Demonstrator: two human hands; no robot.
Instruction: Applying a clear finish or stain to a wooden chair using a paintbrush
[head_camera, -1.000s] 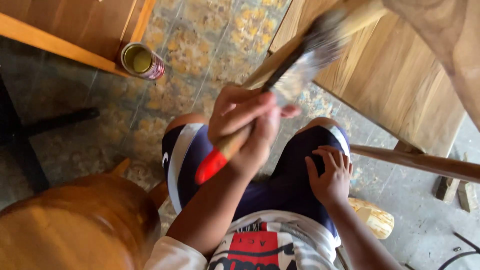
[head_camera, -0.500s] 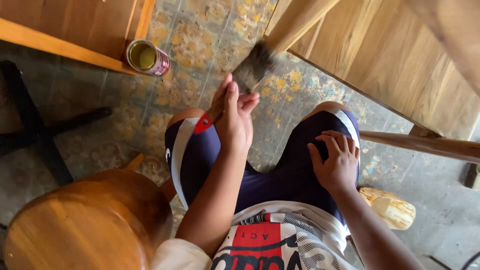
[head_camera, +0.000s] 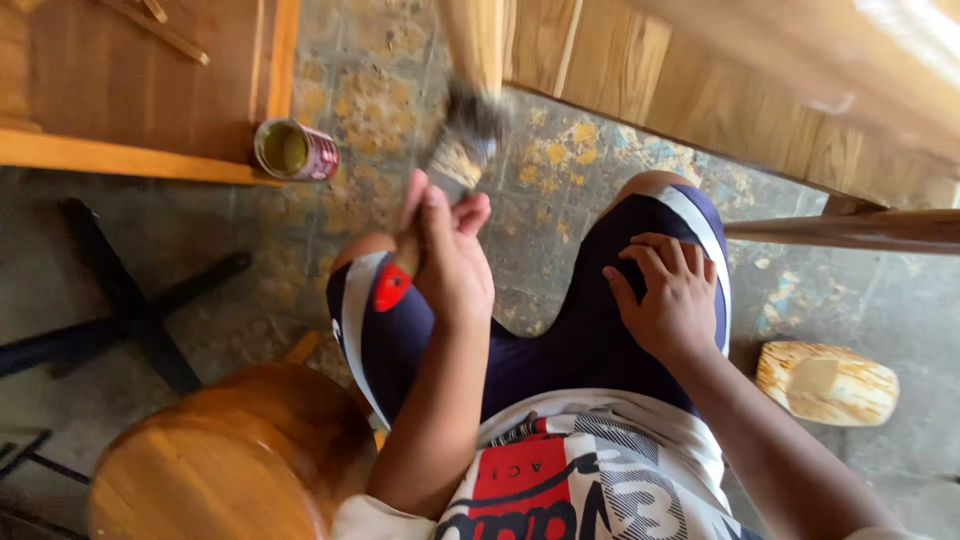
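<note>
Stained tile floor (head_camera: 350, 90). Left hand (head_camera: 450, 255) fingers pinch brush (head_camera: 455, 160) at twelve o'clock; right hand (head_camera: 670, 290) spread on knee. Risk: drips onto shorts (head_camera: 540, 350).

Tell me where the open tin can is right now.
The open tin can lies on its side on the floor in the upper left of the head view, against the wooden board's edge, left of the paintbrush.

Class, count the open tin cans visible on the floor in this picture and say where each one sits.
1: an open tin can lies beside the wooden panel's edge; others may be hidden.
</note>
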